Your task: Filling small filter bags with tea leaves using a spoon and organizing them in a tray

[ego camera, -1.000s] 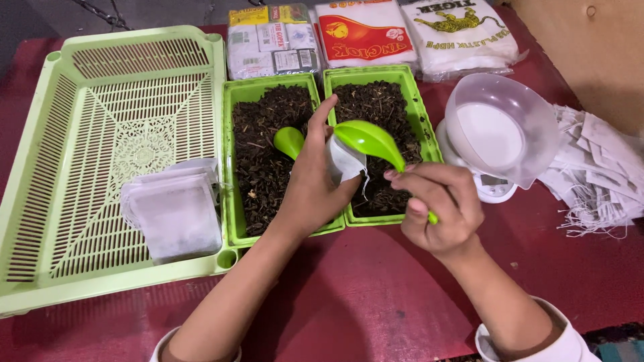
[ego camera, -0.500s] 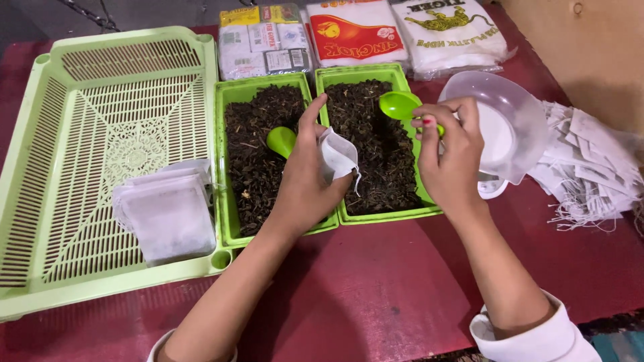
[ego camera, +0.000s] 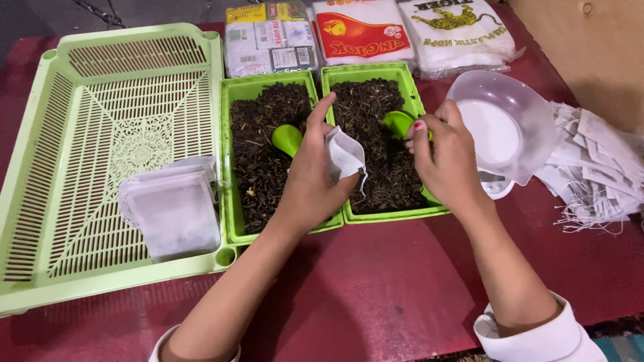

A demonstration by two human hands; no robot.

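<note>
Two green trays filled with dark dried leaves sit side by side under the hands, on a dark red table. The left hand is grasping a small white bag between thumb and fingers, and holds it up over the gap between the left tray and the right tray. The right hand is clenched around the handle of a green scoop, whose bowl rests on the leaves of the right tray, just left of that hand. Another green scoop lies in the left tray, just beside the left hand's fingers. Right of the right hand stands a clear plastic bowl, and beyond it a loose pile of empty white bags. Far left of the left hand lies a big pale green basket with a stack of filled bags inside.
</note>
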